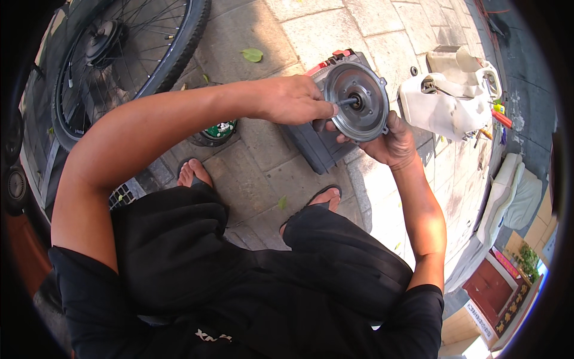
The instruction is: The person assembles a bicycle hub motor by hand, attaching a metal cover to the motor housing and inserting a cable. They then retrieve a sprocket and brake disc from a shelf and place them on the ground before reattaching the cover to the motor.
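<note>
Through the head camera, my only view, I look down past a person's black-clothed lap (pixel 257 281) to two bare hands working over paving (pixel 254 167) in bright sun and shade. The task's thing, a round metal disc (pixel 366 113) with a raised rim and small holes, is up near the top, right of centre, its dished face turned toward me. The right hand (pixel 391 142) grips its lower right edge, thumb on the rim and fingers around the underside. The left hand (pixel 296 100) comes across from the left, thumb and fingers closed on a thin grey rod (pixel 345 103) that meets the disc's centre; I cannot tell whether the rod is a tool or part of the disc. Beneath both is a dark grey case (pixel 323 149) with red trim; I cannot tell if the disc touches it. Left of the case, on the paving, a round part with a green circuit board (pixel 222 129) shows partly behind the left forearm. At the upper left I see a spoked wheel (pixel 180 52) with a thick hub (pixel 104 43). To the right, well apart from the case, sits a cut-open white plastic jug (pixel 442 105), a red-handled tool (pixel 501 118) beside it
</note>
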Demonstrator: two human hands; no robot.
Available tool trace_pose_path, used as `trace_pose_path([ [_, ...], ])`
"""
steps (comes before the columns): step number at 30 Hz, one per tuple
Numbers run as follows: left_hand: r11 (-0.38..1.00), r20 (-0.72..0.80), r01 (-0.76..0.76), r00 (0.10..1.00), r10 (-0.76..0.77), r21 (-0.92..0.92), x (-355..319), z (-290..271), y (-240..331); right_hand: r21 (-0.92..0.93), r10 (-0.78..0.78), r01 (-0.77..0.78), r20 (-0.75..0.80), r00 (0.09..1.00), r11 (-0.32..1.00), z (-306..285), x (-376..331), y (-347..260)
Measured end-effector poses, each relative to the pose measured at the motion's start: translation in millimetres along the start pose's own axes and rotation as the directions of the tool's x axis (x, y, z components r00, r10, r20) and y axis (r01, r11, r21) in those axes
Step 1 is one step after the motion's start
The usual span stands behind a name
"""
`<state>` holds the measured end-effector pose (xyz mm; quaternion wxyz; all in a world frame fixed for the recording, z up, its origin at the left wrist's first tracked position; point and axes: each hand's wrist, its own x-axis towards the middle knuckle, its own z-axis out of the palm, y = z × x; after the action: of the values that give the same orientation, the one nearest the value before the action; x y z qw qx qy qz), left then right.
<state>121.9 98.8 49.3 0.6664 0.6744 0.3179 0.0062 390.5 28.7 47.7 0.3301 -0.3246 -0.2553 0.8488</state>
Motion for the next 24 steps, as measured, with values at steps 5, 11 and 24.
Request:
trace_pose_path([
  [5,0.996,-0.038,-0.069,0.997,0.071,0.049,-0.5,-0.9,-10.6,-0.115,-0.026,0.015,-0.094,0.995,0.993,8.8,6.6,-1.6],
  [11,0.967,-0.021,-0.185,0.981,0.191,0.177,2.6,-8.8,-24.9,-0.293,-0.007,-0.032,-0.131,0.991,0.956,10.2,12.5,-13.4],
  [24,0.968,0.054,-0.206,0.978,0.2,0.145,3.2,-18.2,-34.0,-0.263,0.047,-0.082,-0.136,0.99,0.961,15.5,29.2,18.3],
])
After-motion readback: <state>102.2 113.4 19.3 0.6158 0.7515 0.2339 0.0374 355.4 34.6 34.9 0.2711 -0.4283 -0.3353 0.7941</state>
